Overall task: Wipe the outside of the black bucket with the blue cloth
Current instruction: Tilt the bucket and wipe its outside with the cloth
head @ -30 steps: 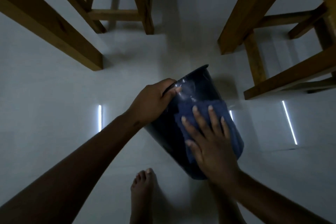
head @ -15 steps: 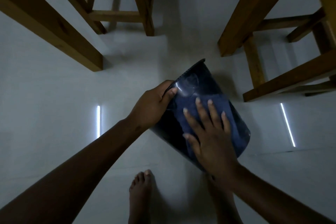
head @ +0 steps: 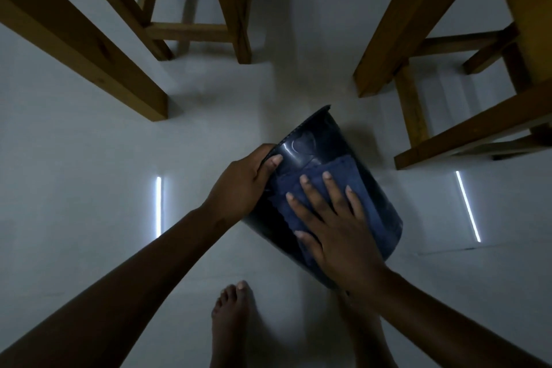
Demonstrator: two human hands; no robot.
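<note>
Above the pale floor (head: 74, 158), between wooden stool legs (head: 227, 3), the black bucket (head: 379, 203) was held up and tipped over on its side. Its long way ran from the rim end, up and to the left, down to the other end near the person's body. The left hand (head: 242, 185) was closed around the rim edge, with the thumb lying on the outside wall, and it kept the bucket from falling. The right hand (head: 334, 227) lay flat and open, fingers spread, pressing the blue cloth (head: 289, 185) onto the side that faced up. The cloth covered the middle of that side. The shiny strip near the rim, just past the fingertips (head: 327, 175), was bare. So the right hand was the nearer one for wiping, and I think it would need to slide along the bucket's long way, up toward the rim. The far side and underside were hidden. A bare foot (head: 230, 317) stood below.
</note>
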